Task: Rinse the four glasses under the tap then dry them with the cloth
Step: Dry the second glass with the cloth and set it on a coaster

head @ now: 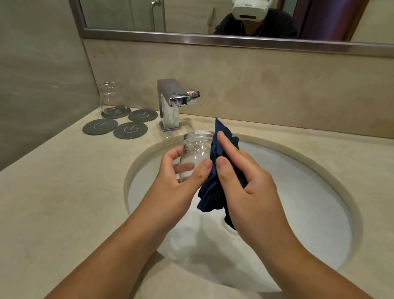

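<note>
Glass (195, 154) gripped in left hand (179, 181) above sink (305, 206); right hand (247, 184) clutches dark blue cloth (214, 189) against it.

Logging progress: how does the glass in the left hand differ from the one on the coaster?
The held glass is tilted over the sink; the coaster glass stands on a coaster. The left hand grips the held glass while the right hand holds the cloth against it; the coaster glass is untouched. Both are clear.
</note>
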Action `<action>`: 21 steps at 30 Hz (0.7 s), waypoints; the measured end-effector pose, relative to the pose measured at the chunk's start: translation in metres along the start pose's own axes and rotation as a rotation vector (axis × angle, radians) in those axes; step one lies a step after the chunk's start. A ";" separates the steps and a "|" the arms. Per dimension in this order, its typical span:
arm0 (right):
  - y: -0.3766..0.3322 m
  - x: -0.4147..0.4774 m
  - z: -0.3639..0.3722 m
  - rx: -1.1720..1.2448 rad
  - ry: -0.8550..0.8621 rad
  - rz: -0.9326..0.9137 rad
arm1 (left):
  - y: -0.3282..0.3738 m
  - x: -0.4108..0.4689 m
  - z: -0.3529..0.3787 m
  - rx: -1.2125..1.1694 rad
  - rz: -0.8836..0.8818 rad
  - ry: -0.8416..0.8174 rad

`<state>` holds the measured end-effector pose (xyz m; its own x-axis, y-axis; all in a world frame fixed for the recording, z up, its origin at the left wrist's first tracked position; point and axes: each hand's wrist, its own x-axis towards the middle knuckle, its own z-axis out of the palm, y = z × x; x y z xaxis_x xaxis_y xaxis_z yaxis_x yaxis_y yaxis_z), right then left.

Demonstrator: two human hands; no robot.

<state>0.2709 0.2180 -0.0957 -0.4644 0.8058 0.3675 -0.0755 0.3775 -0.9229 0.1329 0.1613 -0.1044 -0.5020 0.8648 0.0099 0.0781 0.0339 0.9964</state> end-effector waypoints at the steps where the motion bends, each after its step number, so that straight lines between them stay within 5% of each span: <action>1: 0.000 0.000 0.000 -0.007 0.000 0.001 | 0.001 0.000 -0.001 0.009 0.002 0.015; 13: -0.005 0.005 -0.005 0.076 0.026 0.082 | 0.002 0.002 -0.007 -0.258 0.013 0.026; 21: -0.004 0.000 -0.003 0.030 0.020 0.004 | -0.003 0.004 -0.006 -0.144 0.018 -0.021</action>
<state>0.2738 0.2179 -0.0917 -0.4469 0.8164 0.3658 -0.1006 0.3604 -0.9274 0.1258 0.1621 -0.1070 -0.4831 0.8751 0.0277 -0.0385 -0.0528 0.9979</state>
